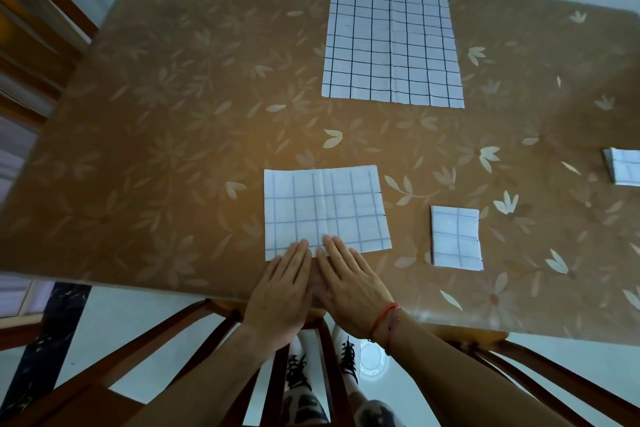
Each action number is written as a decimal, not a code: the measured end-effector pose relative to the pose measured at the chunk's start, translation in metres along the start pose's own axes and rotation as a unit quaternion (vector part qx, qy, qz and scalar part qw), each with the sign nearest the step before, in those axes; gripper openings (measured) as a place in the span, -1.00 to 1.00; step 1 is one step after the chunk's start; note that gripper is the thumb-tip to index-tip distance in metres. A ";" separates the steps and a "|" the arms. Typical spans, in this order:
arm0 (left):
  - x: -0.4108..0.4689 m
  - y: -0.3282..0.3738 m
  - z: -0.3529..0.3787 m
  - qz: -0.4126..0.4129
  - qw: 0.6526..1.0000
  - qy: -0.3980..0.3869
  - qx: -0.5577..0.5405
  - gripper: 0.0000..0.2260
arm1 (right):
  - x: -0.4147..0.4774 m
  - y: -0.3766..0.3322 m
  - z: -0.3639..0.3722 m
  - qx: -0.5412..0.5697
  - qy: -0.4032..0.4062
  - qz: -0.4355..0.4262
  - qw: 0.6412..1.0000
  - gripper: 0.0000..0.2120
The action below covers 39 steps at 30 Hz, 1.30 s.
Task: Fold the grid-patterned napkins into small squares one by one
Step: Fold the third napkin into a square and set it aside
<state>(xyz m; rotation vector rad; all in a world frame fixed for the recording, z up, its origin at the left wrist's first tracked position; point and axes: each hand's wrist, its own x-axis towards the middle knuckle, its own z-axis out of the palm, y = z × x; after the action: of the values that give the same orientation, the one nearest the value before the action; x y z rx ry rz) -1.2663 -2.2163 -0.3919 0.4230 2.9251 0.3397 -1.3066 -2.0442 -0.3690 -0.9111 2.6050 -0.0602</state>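
Observation:
A half-folded grid-patterned napkin (pixel 325 210) lies flat near the table's front edge, a crease running down its middle. My left hand (pixel 282 291) and my right hand (pixel 349 288) lie side by side, palms down, fingers together, with the fingertips pressing on the napkin's near edge. A large unfolded grid napkin (pixel 391 38) is spread at the far side of the table. To the right of my hands sits a napkin folded into a small square (pixel 455 237). Another folded napkin (pixel 625 166) is cut off by the right frame edge.
The table (pixel 173 135) wears a brown leaf-patterned cover. A wooden chair back (pixel 207 340) stands between me and the table's front edge, and another wooden chair (pixel 31 28) stands at the left. My feet show on the pale floor below.

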 end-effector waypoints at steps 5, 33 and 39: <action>-0.017 -0.013 0.000 -0.019 0.999 -0.018 0.035 -0.45 | 0.000 -0.001 0.000 0.003 -0.002 0.012 1.000 -0.27; -0.027 -0.023 -0.008 -0.073 0.997 -0.026 -0.004 -0.47 | -0.042 0.036 -0.067 0.237 -0.050 0.303 0.922 -0.06; 0.002 -0.025 -0.026 -0.067 0.993 0.068 -0.071 -0.69 | -0.010 0.058 -0.060 0.325 0.116 0.367 0.864 -0.80</action>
<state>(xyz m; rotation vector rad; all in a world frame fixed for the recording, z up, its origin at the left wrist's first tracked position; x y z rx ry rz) -1.2802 -2.2443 -0.3738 0.1894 3.0131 0.5752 -1.3558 -1.9976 -0.3197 0.3530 2.6553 -0.8182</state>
